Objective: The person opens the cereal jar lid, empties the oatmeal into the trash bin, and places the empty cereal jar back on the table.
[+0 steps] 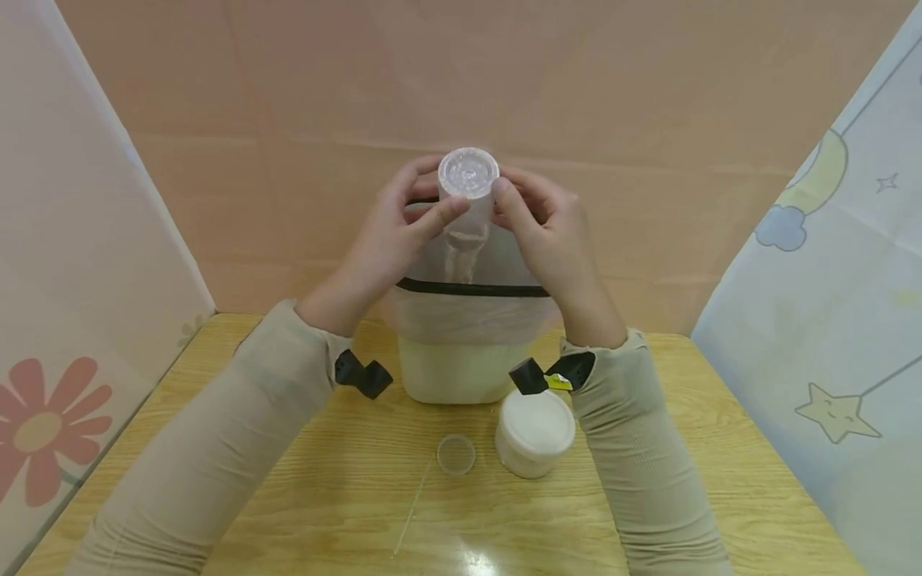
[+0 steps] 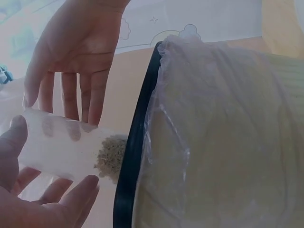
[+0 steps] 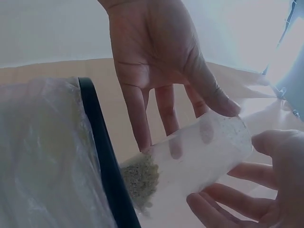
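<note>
A clear cylindrical jar (image 1: 471, 222) is held upside down, its base facing up, over a pale bin (image 1: 464, 372) with a black rim (image 1: 471, 289). From the left my left hand (image 1: 402, 214) grips the jar, thumb across its near side. On the right side, my right hand (image 1: 553, 228) holds it too, with the thumb near the base. Greenish-brown crumbs (image 2: 111, 156) gather at the lower end of the jar, by the rim in both wrist views. A thin translucent bag (image 1: 468, 320) lines the bin and folds over its outside.
In front of the bin, a white lidded tub (image 1: 535, 432) stands on the wooden table (image 1: 346, 496). A small clear round lid (image 1: 456, 454) lies to its left, with a thin pale line (image 1: 413, 508) beside it. Printed fabric walls (image 1: 828, 320) enclose the table.
</note>
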`<state>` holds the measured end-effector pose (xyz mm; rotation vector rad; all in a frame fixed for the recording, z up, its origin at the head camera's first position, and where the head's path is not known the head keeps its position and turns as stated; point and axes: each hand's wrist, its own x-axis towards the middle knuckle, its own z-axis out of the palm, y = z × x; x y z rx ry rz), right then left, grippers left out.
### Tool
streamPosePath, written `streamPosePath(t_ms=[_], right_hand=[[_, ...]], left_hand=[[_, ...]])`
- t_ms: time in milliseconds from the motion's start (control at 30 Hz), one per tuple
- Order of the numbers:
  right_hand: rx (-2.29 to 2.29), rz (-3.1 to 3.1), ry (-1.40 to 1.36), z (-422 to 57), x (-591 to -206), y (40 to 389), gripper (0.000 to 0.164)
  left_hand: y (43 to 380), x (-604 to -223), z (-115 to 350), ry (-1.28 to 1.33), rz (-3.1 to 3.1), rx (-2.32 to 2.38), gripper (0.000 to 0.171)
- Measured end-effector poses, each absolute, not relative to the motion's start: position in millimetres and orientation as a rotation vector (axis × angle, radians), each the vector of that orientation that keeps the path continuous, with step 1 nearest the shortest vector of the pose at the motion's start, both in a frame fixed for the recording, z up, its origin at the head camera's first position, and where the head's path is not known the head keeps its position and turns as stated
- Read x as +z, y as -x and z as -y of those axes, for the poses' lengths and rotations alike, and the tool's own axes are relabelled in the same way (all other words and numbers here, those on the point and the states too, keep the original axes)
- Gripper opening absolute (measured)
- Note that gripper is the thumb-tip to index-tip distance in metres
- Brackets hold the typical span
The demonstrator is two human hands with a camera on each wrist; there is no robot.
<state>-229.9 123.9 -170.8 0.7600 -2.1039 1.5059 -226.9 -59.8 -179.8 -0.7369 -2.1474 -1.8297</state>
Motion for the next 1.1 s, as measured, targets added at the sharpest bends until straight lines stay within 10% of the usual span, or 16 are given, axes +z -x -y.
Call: streamPosePath(t_ms=[1100], right_hand=[[1.42, 2.193, -0.651, -110.3, -172.7, 218.9, 0.032]], left_hand=[[232.9, -189.5, 61.6, 0.722, 2.286, -1.594, 0.049]])
